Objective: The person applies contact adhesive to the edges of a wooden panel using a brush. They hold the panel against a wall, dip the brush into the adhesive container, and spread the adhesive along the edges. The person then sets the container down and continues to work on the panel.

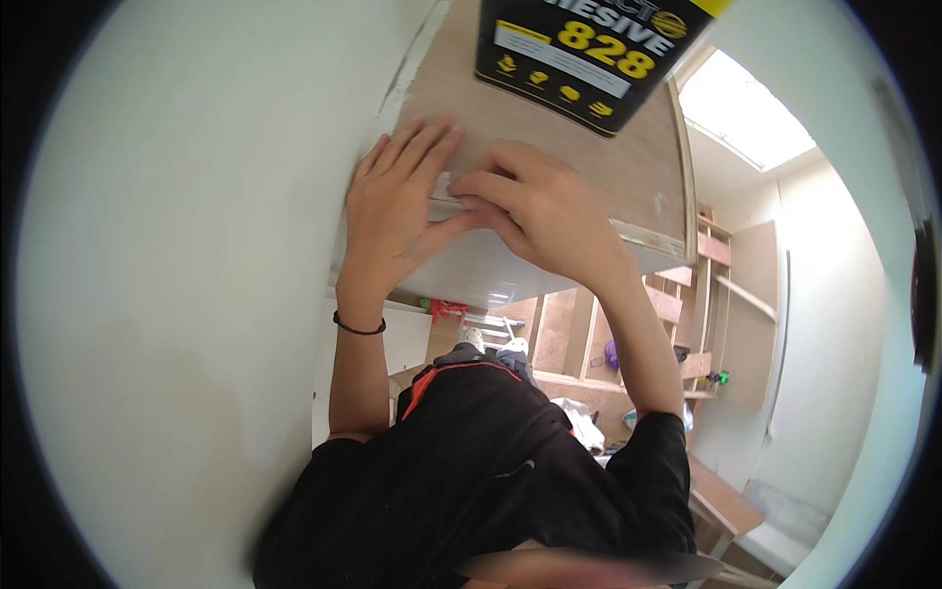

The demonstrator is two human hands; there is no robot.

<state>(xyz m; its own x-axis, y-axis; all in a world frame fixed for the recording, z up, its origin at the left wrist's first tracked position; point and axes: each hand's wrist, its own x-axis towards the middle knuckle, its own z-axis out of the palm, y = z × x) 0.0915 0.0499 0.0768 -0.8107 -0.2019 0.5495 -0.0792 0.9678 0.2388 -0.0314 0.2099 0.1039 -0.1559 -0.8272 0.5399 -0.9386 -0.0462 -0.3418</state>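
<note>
My left hand (401,195) lies palm down, fingers spread, over the near left corner of a plywood top panel (567,166), right beside the white wall (184,221). Close to it, my right hand (544,206) is bent over the panel's front edge, fingers curled. The thumbs and fingertips of both hands nearly meet there, and whether the right fingers pinch anything is hidden. Beyond the hands a black adhesive can (567,81) with yellow and white print stands on the panel. Below the edge drops a glossy white front face (471,258).
Far below, a stepladder (489,327) holds my feet in light clogs (517,344). Timber framing (581,339) with plywood spans the lower right. A bright skylight (743,110) opens at the upper right. Near the right rim a wooden bench (725,497) stands by the wall.
</note>
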